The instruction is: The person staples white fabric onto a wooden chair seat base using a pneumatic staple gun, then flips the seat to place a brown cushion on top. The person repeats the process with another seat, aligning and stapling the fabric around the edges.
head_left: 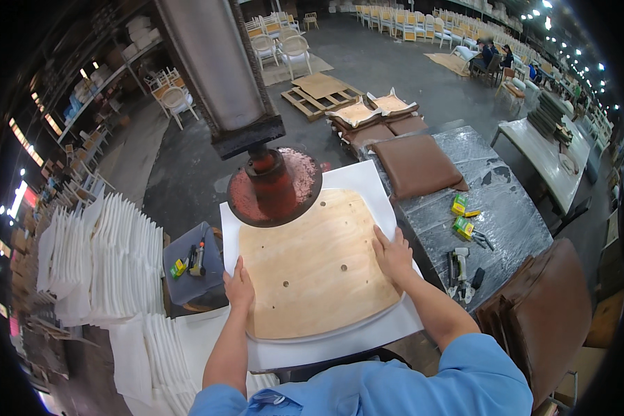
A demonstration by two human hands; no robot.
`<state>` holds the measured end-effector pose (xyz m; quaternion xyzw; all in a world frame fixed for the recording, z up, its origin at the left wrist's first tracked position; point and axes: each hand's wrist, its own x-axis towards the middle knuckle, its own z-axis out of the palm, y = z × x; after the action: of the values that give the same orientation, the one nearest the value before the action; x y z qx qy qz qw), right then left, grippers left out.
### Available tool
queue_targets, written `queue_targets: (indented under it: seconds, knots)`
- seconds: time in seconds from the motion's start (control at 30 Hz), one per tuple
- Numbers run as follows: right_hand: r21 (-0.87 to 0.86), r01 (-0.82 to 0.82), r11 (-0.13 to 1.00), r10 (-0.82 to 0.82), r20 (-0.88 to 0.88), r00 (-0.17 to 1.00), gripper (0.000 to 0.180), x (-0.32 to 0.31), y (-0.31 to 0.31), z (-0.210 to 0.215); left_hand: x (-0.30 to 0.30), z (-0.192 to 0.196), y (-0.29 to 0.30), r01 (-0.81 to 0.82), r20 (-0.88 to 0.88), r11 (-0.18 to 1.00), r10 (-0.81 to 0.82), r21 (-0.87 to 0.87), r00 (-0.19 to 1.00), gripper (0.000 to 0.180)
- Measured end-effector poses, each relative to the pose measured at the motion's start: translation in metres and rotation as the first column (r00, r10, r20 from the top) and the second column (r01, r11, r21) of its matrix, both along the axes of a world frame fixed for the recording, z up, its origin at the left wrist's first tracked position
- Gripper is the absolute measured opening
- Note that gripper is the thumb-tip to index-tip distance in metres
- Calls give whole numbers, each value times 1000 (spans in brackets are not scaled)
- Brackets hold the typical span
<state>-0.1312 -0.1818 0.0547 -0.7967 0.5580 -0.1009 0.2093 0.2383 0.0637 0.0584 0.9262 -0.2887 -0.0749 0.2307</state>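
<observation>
A pale plywood seat board [308, 267] with small holes lies on a white sheet of padding [277, 355], which sticks out around it. My left hand [239, 286] grips the board's left edge. At the right edge, my right hand [393, 256] holds the board, fingers reaching onto its top face. Above the far left part of the board hangs a round plate [301, 177] with reddish marks, at the lower end of a thick metal column [218, 62]. It hides that corner. What lies under the padding is mostly hidden.
On the right, a plastic-covered table [513, 215] carries a brown cushion [419, 165], small yellow-green boxes [463, 227] and a staple gun [457, 267]. Brown covers [548, 305] are stacked nearer me. White padding sheets [104, 256] and a grey seat [187, 284] with tools stand left.
</observation>
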Motion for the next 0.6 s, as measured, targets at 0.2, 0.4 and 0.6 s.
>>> queue_targets:
  seconds: [0.2,0.4,0.6]
  knots:
    - [-69,1,998,-3,-26,1000,54,1,-1,-4,-4,5,-2,-21,-6,1000,21,23,1000,51]
    - [30,11,999,-11,10,1000,54,4,0,3,-6,4,1,-31,-23,999,31,22,999,51]
    - [44,-3,999,2,29,1000,54,1,-2,6,-6,2,3,0,-15,1000,0,-26,1000,52]
